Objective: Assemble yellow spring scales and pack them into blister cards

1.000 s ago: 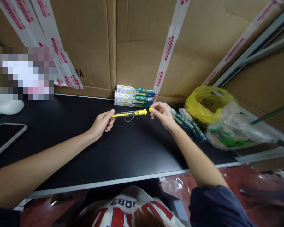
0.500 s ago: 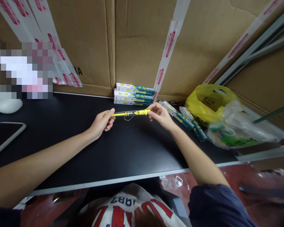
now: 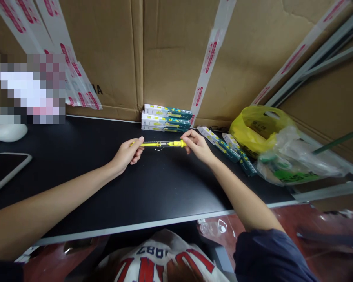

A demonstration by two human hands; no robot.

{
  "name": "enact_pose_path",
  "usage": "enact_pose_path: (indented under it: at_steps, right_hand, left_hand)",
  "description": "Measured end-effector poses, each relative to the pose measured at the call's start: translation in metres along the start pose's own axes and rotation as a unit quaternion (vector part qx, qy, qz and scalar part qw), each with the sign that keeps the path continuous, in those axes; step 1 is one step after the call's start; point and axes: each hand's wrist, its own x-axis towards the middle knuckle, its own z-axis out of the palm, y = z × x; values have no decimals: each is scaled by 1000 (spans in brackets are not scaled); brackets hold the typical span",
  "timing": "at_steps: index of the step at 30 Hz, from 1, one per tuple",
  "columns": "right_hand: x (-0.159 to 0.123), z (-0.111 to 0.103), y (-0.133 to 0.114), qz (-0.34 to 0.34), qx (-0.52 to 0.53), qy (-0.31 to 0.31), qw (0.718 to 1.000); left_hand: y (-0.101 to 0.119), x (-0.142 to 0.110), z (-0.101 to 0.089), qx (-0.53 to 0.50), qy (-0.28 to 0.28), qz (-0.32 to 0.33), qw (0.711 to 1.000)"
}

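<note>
A yellow-and-clear tubular spring scale [image 3: 164, 144] lies level between my two hands, above the black table. My left hand [image 3: 131, 152] is closed around its left end, thumb on top. At the other end, my right hand [image 3: 195, 144] pinches the yellow cap. A thin metal wire hook [image 3: 159, 149] shows just below the tube; whether it is joined to the scale I cannot tell. Behind the scale stands a stack of printed boxes [image 3: 166, 122] bearing pictures of similar scales.
Two more such boxes [image 3: 219, 144] lie right of my right hand. Beyond them are a yellow plastic bag [image 3: 241, 129] and a clear bag [image 3: 306, 164]. A phone [image 3: 7, 168] rests on the black table [image 3: 164, 188] at left. Taped cardboard [image 3: 170, 62] rises behind.
Both hands and the spring scale have dropped slightly in view. The right hand has shifted a little left on the yellow cap, and less of the hook shows.
</note>
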Motion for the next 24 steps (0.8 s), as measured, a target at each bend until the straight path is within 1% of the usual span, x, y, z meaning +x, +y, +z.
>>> enact_pose_path:
  at_steps: [3, 7, 10, 13, 17, 24]
  right_hand:
    - [0, -1, 0, 4, 17, -8, 1000]
    - [0, -5, 1, 18, 56, -34, 998]
    - [0, -7, 1, 8, 51, -44, 998]
    - [0, -7, 0, 5, 27, -40, 999]
    - [0, -6, -1, 18, -19, -28, 999]
    - [-3, -5, 5, 26, -152, -7, 988]
  left_hand:
    - [1, 0, 0, -2, 5, 1, 1000]
    - [2, 1, 0, -11, 14, -3, 1000]
    - [2, 1, 0, -14, 16, -3, 1000]
    - [1, 1, -1, -16, 16, -3, 1000]
    - [1, 1, -1, -12, 16, -3, 1000]
    - [0, -1, 0, 9, 2, 4, 1000]
